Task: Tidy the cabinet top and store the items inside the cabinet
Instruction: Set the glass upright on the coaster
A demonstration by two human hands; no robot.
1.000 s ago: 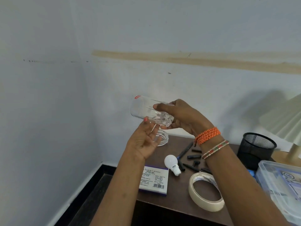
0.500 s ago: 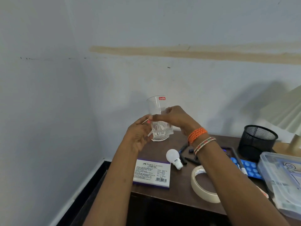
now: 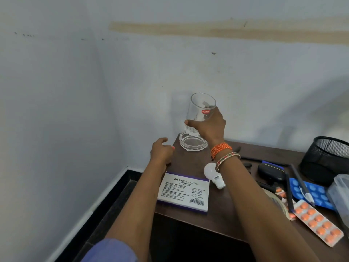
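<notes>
Both my hands are at the cabinet's (image 3: pixel 222 210) far left corner. My right hand (image 3: pixel 209 127) wraps the upright glass (image 3: pixel 200 112), holding it over a clear dish (image 3: pixel 192 143) in that corner. My left hand (image 3: pixel 161 152) hovers just left of the dish, fingers loosely curled and holding nothing.

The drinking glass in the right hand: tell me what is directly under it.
A clear glass ashtray sits on the cabinet top just below the drinking glass. The right hand covers the glass's base, so whether it touches the ashtray cannot be seen.
</notes>
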